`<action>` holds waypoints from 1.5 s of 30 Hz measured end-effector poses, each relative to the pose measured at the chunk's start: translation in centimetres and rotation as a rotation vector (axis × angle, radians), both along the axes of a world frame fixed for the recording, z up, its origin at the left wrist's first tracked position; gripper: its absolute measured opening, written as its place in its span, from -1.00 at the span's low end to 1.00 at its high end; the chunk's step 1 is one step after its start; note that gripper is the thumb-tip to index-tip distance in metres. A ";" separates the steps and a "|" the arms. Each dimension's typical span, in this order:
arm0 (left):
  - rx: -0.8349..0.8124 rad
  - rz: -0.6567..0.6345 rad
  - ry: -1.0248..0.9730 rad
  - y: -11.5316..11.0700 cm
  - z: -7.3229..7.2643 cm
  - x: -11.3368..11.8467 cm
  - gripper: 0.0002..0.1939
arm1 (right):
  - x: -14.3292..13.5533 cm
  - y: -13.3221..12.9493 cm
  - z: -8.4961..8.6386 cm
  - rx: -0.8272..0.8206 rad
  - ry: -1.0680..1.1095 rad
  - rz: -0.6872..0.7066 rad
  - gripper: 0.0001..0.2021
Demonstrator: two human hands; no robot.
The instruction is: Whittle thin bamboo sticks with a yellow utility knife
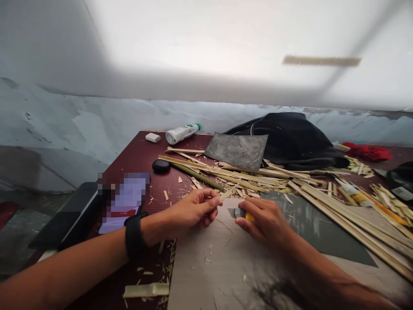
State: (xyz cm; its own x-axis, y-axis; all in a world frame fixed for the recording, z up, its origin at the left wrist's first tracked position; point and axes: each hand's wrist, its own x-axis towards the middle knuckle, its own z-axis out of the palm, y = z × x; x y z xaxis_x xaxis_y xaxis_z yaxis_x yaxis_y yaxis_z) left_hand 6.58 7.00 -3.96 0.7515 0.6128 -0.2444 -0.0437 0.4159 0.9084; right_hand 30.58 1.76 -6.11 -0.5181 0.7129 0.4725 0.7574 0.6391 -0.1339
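Note:
My left hand [203,207], with a dark band on its wrist, pinches a small pale strip of wood [227,194] that points up and to the right. Just right of it, my right hand [263,215] is closed round a yellow and grey utility knife [239,213], its blade towards my left hand. Blade and strip are apart. Both hands are above a light board [206,267] scattered with thin shavings. Behind them lies a pile of split strips [251,176] with a green stick [196,175] at its left.
Sandpaper sheets [237,150] [322,228], a black cloth [290,137], a white bottle [182,134], a white adapter [152,137] and a black round object [160,166] lie around the work area. Long strips [355,219] extend to the right. A phone [129,193] lies at the left.

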 end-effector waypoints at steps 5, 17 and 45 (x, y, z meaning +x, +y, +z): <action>-0.025 -0.019 0.094 -3.8 1.1 -1.8 -0.73 | -0.9 -0.1 0.8 0.018 0.006 0.031 -0.64; -0.116 0.115 0.188 -4.3 0.1 -2.0 -0.75 | -2.4 0.7 1.1 -0.030 -0.102 0.034 -0.55; 0.110 0.174 0.142 -5.8 -2.3 -1.2 -0.73 | -3.0 -0.3 0.6 -0.143 -0.116 -0.007 -0.56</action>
State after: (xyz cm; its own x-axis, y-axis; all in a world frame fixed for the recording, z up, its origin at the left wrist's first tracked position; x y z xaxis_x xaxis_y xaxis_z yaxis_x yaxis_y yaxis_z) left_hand 5.34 1.17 -6.25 0.5950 0.7589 -0.2646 0.0257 0.3111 0.9500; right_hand 27.55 1.42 -5.47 -0.5578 0.7725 0.3033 0.7775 0.6143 -0.1347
